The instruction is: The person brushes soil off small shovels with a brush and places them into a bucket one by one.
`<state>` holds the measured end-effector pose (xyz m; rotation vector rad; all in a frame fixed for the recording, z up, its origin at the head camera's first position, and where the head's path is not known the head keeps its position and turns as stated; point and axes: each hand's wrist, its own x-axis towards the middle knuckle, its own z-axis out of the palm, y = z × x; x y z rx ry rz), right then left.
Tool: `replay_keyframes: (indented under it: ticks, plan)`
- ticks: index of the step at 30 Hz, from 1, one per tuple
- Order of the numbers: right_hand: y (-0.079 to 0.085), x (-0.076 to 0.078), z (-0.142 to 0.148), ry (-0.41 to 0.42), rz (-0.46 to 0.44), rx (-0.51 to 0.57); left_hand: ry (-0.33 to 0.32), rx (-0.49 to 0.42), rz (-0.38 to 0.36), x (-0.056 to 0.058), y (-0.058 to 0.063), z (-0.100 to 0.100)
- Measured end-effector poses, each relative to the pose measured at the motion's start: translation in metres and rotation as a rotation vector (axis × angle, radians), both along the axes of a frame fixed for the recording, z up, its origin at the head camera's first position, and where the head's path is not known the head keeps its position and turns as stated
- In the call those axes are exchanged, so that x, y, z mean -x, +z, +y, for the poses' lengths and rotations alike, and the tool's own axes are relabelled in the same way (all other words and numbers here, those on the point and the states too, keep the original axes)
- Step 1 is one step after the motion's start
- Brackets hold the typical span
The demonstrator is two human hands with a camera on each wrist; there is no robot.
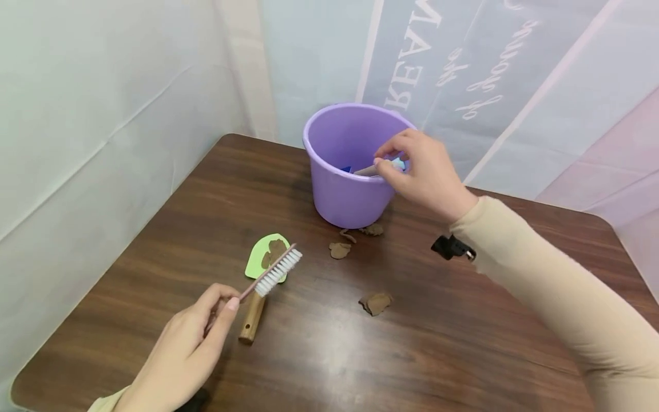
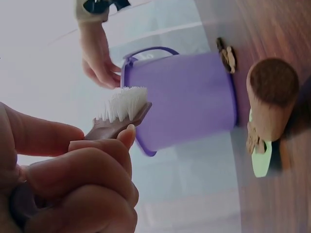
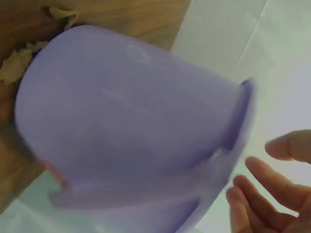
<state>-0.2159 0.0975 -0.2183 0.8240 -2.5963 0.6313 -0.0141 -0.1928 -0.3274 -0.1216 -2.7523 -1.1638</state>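
My left hand (image 1: 182, 343) grips the brownish-pink handle of a small brush (image 1: 278, 272), its white bristles held up in the air. Behind the brush lies a green scoop (image 1: 255, 258) with a wooden handle (image 1: 253, 320), bearing dry brown leaf pieces (image 1: 277, 249). Over the near right rim of a purple bucket (image 1: 350, 200) is my right hand (image 1: 424, 171). In the right wrist view, its thumb and fingers (image 3: 274, 182) are apart with nothing between them. Just inside the bucket, a greyish-brown strip and a light-blue piece (image 1: 399, 164) show beside those fingertips.
Brown leaf pieces lie on the dark wooden table, one (image 1: 376, 303) right of the scoop and another (image 1: 340, 250) in front of the bucket. More scraps (image 1: 372, 229) sit at its base. A printed cloth (image 1: 463, 74) hangs behind the table.
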Motion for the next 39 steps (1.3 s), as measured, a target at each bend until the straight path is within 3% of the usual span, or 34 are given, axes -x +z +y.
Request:
replay_keyframes:
  ticks: [4, 9, 14, 22, 30, 35, 39]
  plan:
    - [-0.013, -0.026, -0.012, 0.097, 0.138, 0.072, 0.031, 0.015, 0.001, -0.001, -0.001, -0.008]
    - [-0.035, -0.055, -0.031, 0.187, 0.158, -0.004, 0.081, 0.046, -0.014, -0.001, -0.004, -0.024]
    - [-0.068, -0.076, -0.053, 0.213, 0.062, -0.096, 0.119, 0.076, -0.030, 0.001, -0.008, -0.038]
    - [-0.112, -0.101, -0.091, 0.209, -0.084, -0.152, 0.143, 0.081, -0.050, 0.005, -0.014, -0.049]
    - [-0.132, -0.109, -0.130, 0.137, -0.286, -0.291, 0.178, 0.083, -0.089, 0.011, -0.019, -0.056]
    - [-0.144, -0.108, -0.151, 0.119, -0.422, -0.243, 0.208, 0.092, -0.066, 0.012, -0.024, -0.059]
    - [-0.151, -0.108, -0.161, 0.071, -0.458, -0.206, 0.223, 0.099, -0.055, 0.015, -0.027, -0.057]
